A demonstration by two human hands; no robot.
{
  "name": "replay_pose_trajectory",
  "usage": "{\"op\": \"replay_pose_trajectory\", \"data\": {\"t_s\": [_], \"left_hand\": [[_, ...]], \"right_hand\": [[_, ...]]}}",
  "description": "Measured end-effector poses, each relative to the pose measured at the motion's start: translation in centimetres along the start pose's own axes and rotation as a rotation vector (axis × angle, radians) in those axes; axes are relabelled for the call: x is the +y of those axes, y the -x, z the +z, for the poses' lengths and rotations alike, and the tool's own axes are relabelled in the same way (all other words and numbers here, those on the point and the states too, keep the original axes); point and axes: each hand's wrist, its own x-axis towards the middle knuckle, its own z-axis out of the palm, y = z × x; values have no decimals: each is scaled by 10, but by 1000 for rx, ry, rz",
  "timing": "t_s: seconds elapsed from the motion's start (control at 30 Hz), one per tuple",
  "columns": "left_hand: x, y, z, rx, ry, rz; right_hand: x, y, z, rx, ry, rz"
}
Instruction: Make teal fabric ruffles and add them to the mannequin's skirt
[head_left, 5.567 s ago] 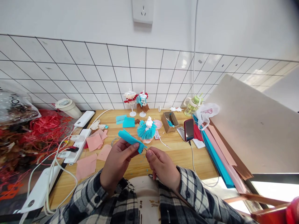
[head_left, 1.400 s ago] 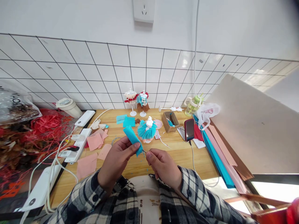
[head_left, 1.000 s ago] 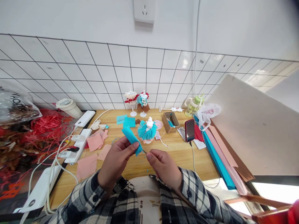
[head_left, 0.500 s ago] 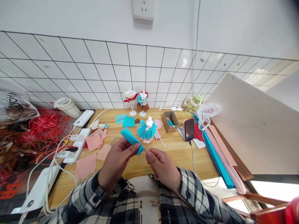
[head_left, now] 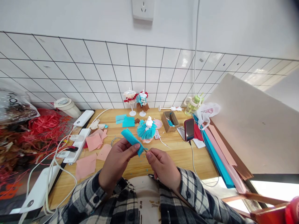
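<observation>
My left hand pinches a folded strip of turquoise crepe paper between thumb and fingers. The strip's near end is fringed and frayed. Closed beside it, my right hand grips a thin metal tool, apparently tweezers, mostly hidden in the fingers. Its tip meets the fringed end, where a small shred of turquoise sticks out toward it. Just beyond my hands stands a small white dress-form figure wearing a turquoise paper skirt. Tiny turquoise scraps lie on the wooden table under the strip.
Two dressed mini mannequins stand by the tiled wall. Turquoise squares and pink paper pieces lie to the left, near a power strip with cables. To the right are a small cardboard box, a propped phone and paper rolls.
A shred of turquoise paper now stands out from the strip's fringed end at the tool's tip. Both hands keep nearly the same place.
</observation>
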Motion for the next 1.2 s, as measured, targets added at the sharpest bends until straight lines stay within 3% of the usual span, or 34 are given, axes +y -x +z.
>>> {"op": "replay_pose_trajectory", "data": {"t_s": [0.83, 1.07, 1.2], "left_hand": [[-1, 0, 3, 77, 127, 25], [0, -3, 3, 78, 54, 85], [-4, -4, -1, 26, -61, 45]], "right_hand": [[-7, 1, 0, 21, 44, -35], [-4, -6, 0, 87, -151, -23], [-4, -9, -1, 70, -127, -17]]}}
